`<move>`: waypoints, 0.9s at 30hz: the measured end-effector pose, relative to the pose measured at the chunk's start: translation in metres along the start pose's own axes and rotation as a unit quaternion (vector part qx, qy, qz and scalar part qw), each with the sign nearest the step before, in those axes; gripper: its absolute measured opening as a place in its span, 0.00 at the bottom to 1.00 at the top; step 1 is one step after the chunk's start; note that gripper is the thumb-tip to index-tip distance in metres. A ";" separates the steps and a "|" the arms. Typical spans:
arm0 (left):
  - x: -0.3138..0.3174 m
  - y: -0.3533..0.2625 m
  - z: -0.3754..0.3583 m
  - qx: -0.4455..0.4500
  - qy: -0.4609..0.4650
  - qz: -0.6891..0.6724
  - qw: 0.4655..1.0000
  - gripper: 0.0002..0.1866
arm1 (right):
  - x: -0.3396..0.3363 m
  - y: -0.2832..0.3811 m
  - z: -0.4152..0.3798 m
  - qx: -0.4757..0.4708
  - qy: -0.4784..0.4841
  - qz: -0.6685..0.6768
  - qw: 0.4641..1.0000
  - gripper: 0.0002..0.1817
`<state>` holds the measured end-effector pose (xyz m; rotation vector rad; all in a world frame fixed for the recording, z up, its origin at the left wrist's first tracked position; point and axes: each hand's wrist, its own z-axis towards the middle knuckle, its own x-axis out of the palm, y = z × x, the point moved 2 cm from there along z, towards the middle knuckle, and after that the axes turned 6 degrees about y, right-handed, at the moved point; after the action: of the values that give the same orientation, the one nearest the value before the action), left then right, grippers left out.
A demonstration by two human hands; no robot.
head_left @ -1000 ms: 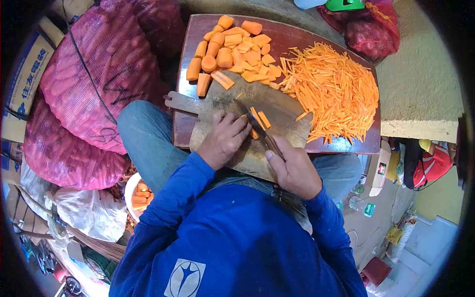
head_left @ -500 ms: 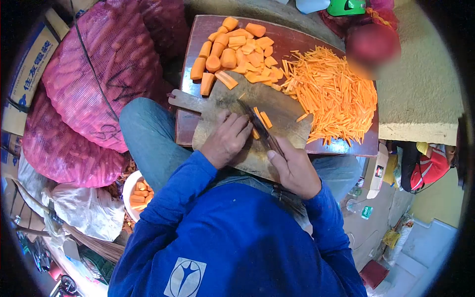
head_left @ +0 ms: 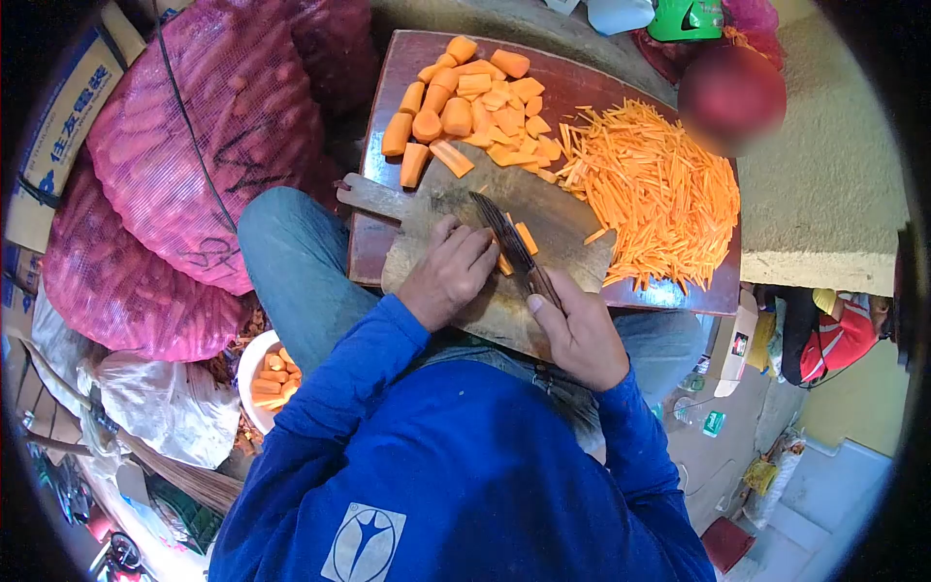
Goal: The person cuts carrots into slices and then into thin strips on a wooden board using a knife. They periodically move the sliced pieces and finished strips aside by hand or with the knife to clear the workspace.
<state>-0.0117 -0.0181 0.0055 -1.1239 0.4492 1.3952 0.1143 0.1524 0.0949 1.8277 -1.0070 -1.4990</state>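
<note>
Left hand [head_left: 449, 274]: fingers curled down over the board [head_left: 572, 223], near a carrot piece [head_left: 504, 265]; cannot tell whether they pinch it
Right hand [head_left: 582, 335]: fingers wrapped around the handle of the knife [head_left: 517, 242]
Knife: blade over the board, between the carrot piece and a cut strip [head_left: 527, 239]
Carrot chunks [head_left: 427, 124]: on the bench [head_left: 582, 85], upper left
Shreds [head_left: 659, 194]: heaped on the bench, right

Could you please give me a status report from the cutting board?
Right hand gripping knife. Left hand on cutting board, close to blade, partly hidden carrot piece between. Possible obstruction: cut carrot sticks at blade's other side.
</note>
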 end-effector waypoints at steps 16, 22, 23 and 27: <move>0.001 0.003 0.001 0.007 -0.014 0.020 1.000 0.17 | 0.005 -0.009 0.007 -0.033 -0.032 -0.006 0.999 0.16; 0.000 0.001 0.002 0.016 -0.020 0.037 0.999 0.16 | 0.003 -0.001 0.005 -0.017 -0.008 -0.012 1.000 0.16; -0.001 0.000 0.002 0.021 -0.017 0.050 0.998 0.15 | 0.004 0.000 0.006 -0.017 -0.006 -0.011 1.000 0.16; -0.004 -0.002 0.004 0.018 -0.016 0.037 0.999 0.15 | 0.015 -0.008 0.007 0.027 0.006 -0.085 0.996 0.15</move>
<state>-0.0122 -0.0168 0.0113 -1.0628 0.4956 1.4623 0.1107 0.1449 0.0790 2.0025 -0.9139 -1.5698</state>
